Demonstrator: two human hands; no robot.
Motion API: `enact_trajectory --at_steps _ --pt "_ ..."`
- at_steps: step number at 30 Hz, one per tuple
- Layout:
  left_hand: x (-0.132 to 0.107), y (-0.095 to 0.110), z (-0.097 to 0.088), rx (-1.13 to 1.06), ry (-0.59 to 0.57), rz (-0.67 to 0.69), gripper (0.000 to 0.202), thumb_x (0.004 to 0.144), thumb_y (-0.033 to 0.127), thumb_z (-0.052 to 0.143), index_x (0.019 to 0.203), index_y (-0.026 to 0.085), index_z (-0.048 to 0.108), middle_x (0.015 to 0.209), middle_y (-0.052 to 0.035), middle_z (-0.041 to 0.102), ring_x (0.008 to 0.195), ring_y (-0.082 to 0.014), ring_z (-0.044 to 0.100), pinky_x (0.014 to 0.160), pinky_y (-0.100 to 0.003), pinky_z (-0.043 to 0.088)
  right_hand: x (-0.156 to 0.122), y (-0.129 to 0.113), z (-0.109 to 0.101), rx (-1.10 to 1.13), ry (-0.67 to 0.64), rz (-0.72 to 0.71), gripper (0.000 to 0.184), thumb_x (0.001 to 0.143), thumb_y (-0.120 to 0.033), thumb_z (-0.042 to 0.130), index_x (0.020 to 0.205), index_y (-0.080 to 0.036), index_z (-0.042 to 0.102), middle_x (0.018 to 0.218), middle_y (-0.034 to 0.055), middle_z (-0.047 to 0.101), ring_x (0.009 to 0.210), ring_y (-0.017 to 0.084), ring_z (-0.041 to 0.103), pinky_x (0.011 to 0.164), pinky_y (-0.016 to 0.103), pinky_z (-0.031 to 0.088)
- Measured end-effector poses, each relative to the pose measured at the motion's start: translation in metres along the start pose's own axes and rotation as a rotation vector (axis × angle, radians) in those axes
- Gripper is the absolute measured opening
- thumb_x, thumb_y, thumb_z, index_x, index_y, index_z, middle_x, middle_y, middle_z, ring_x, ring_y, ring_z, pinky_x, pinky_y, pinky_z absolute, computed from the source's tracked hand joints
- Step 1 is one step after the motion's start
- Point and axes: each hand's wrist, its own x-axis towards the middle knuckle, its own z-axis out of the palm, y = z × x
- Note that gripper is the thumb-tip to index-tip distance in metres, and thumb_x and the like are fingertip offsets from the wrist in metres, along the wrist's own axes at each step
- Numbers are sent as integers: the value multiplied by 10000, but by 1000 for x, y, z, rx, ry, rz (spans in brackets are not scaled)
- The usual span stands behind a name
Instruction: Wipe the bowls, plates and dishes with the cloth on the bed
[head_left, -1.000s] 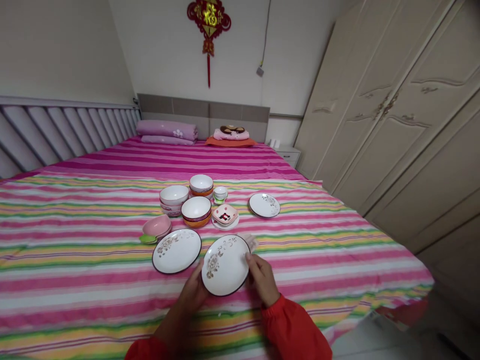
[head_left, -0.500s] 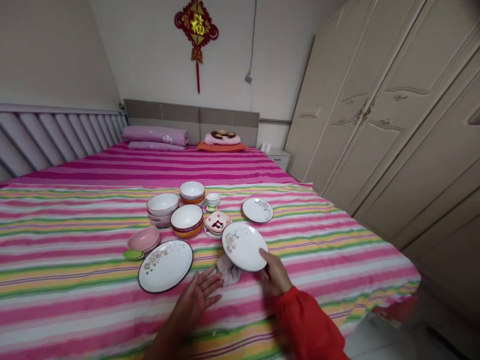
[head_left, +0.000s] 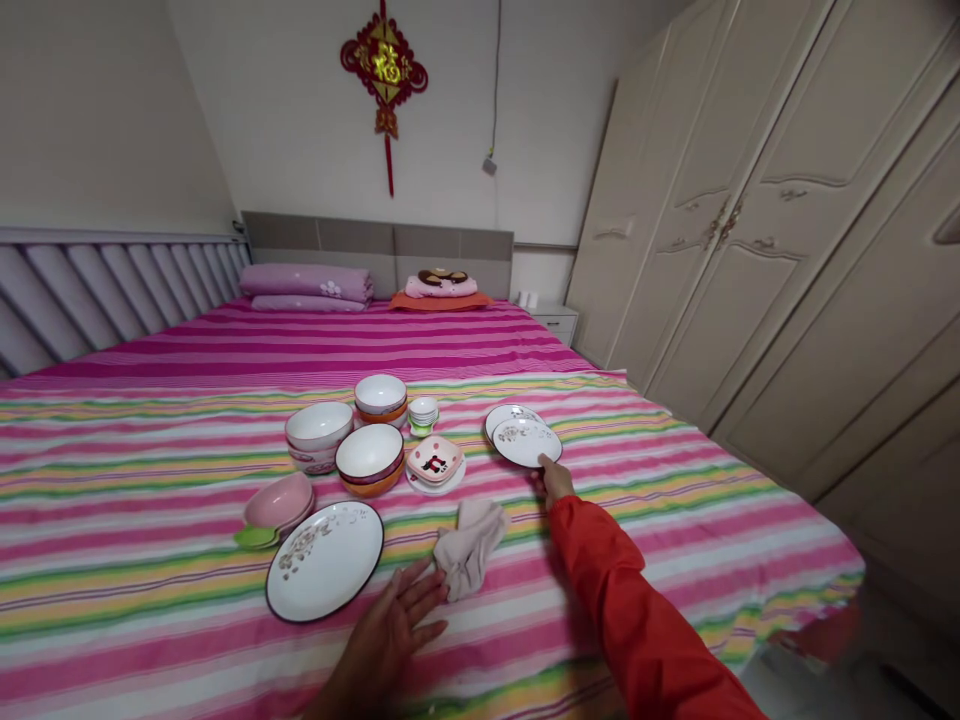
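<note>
My right hand (head_left: 553,482), in a red sleeve, reaches out and holds the near edge of a small white floral plate (head_left: 526,441). That plate lies over another like it (head_left: 501,415) on the striped bedspread. My left hand (head_left: 394,632) rests flat on the bed with fingers spread, empty. It lies just right of a large dark-rimmed white plate (head_left: 324,558) and beside a crumpled beige cloth (head_left: 469,545).
Behind the large plate stand stacked bowls (head_left: 369,458), a white bowl (head_left: 319,434), another bowl stack (head_left: 380,396), small cups (head_left: 424,411), a pink square dish (head_left: 434,461) and a pink bowl (head_left: 281,500). Wardrobe doors (head_left: 780,230) line the right; pillows (head_left: 307,282) lie at the headboard.
My right hand carried the small plate from in front of me out to the right onto the other small plate. My left hand let go and settled flat. The cloth is now uncovered.
</note>
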Motion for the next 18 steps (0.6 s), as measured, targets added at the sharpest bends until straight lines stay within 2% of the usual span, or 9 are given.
enact_trajectory --at_steps 5,9,14,18 --pt "0 0 1 -7 28 -13 446 915 410 416 1309 208 474 1243 -139 611 1046 -245 618 830 -399 477 11 6 6 -50 -13 0 299 893 -378 513 669 -180 498 389 -30 498 253 65 300 267 202 192" --pt "1 -1 0 -4 41 -18 411 915 398 419 1267 206 507 1226 -136 620 1046 -239 618 829 -393 479 16 6 10 -112 -23 28 418 897 -444 505 566 -191 465 311 -38 403 234 70 295 257 201 169" --pt "1 -1 -2 -9 27 -25 381 920 403 398 1206 207 556 1216 -141 625 1061 -250 612 838 -404 474 23 -2 15 -124 -33 95 456 865 -506 543 544 -208 413 299 -67 339 240 61 259 267 189 170" --pt "0 0 1 5 39 -14 369 928 389 387 1194 203 561 1207 -140 628 1053 -245 614 829 -403 478 24 -5 16 -106 -20 87 479 863 -575 493 568 -203 422 344 -56 391 266 53 253 289 187 201"
